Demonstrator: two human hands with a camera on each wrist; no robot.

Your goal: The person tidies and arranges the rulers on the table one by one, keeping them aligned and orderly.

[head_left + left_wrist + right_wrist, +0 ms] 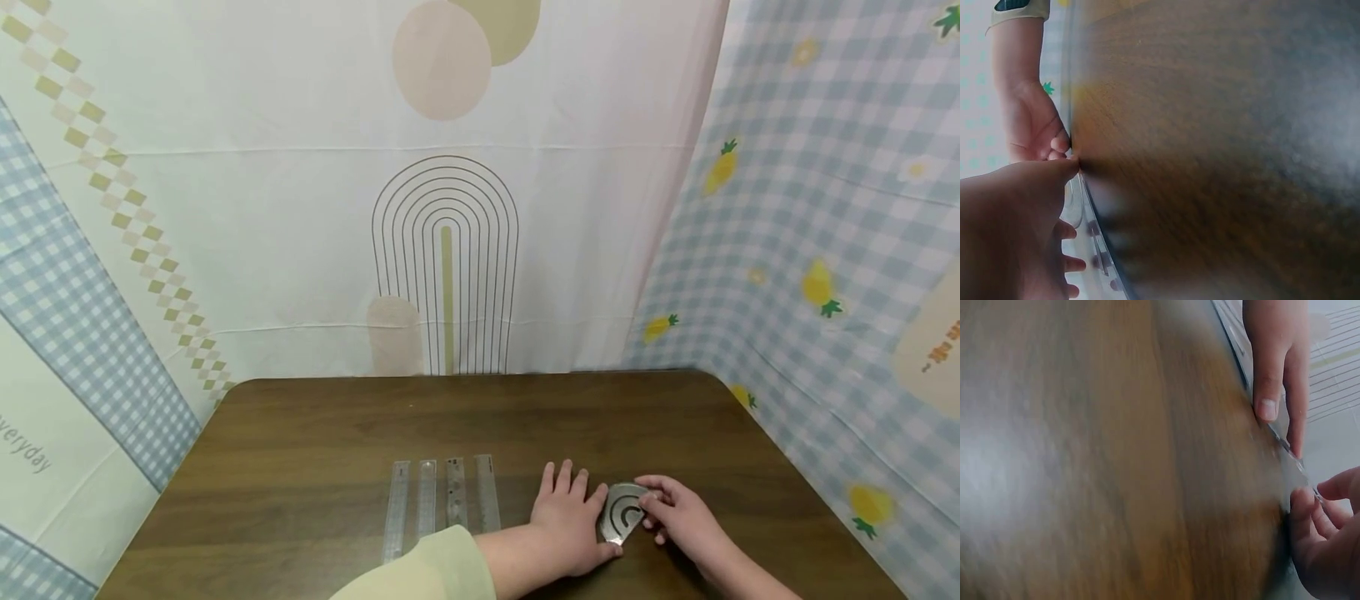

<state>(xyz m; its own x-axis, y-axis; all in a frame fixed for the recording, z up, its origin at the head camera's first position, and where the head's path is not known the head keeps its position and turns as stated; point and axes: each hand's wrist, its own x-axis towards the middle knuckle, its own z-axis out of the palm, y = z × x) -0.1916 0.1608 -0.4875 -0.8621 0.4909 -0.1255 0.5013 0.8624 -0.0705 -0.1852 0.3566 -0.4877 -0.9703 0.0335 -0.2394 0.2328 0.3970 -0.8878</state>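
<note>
A clear semicircular protractor (617, 501) lies at the right front of the table, between the two hands. My right hand (681, 518) pinches its right edge between thumb and fingers; in the right wrist view the protractor (1298, 467) appears as a thin strip, slightly raised at that hand's grip. My left hand (567, 525) rests on the tabletop with straight, spread fingers. Its thumb and index finger touch the protractor's left side. Just left of that hand, several clear rulers (398, 504) stand in a row, their near ends partly hidden by the left sleeve (431, 567).
The brown wooden table (300, 442) has rounded back corners. Behind it hangs a white patterned cloth (300, 250), and to the right a blue checked cloth (780, 208) with pineapple prints.
</note>
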